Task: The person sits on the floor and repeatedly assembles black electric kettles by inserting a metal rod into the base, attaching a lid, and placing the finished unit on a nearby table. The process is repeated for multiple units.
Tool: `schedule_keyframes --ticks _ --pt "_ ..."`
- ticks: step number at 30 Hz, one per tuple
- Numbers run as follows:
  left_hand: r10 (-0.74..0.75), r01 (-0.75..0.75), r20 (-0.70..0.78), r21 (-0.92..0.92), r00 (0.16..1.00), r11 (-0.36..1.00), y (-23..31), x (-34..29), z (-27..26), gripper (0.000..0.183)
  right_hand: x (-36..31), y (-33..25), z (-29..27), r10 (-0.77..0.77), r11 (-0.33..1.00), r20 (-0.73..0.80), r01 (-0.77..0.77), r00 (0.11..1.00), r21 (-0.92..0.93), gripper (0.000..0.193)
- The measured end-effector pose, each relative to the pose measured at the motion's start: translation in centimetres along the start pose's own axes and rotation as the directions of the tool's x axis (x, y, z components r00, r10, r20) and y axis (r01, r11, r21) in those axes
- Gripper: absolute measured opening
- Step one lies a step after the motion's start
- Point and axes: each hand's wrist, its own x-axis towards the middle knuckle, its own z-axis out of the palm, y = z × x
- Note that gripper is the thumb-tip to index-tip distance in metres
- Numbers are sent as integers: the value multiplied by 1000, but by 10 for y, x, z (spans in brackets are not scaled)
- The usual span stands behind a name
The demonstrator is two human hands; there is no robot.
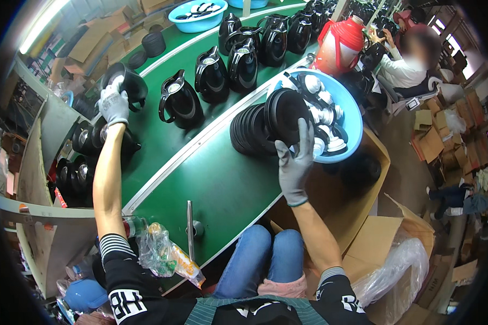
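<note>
- One black jug (133, 86), tilted, upper left of the frame; your gray-gloved left hand (114, 105) closed on it.
- Stacked black discs (287, 111), centre, leaning; your gray-gloved right hand (296, 168) at the front ones, thumb apart from fingers; whether it grips cannot be told.
- Several upright black jugs (179, 103), upper centre, on your green tabletop (200, 173).
- One light-blue basin (354, 127), right of centre, holding white-and-black parts (312, 84).
- One red-and-white container (339, 46), upper right.
- One person in white (409, 70), seated, upper right.
- One open cardboard box (371, 233), lower right, with clear plastic (401, 268).
</note>
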Motion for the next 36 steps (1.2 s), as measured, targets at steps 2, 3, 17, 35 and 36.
schedule_keyframes --ticks 2,3,17,35,36 --pt "13 -14 -24 -13 1000 1000 0 12 -20 45 -5 10 12 -85 994 -89 78 992 -80 75" --pt "28 -29 -45 -25 999 999 0 17 -33 45 -7 13 18 -126 986 -135 110 983 -125 78" --pt "239 -263 -109 -381 965 886 -5 -34 -243 32 -54 -4 -14 10 980 -332 57 943 191 78" --pt "857 -629 -47 -700 513 338 29 -216 -451 26 -110 -108 -123 -482 863 585 469 653 189 100" --pt "886 -630 -31 -715 462 304 33 -221 -459 27 -107 -144 -139 -565 814 570 517 597 265 89"
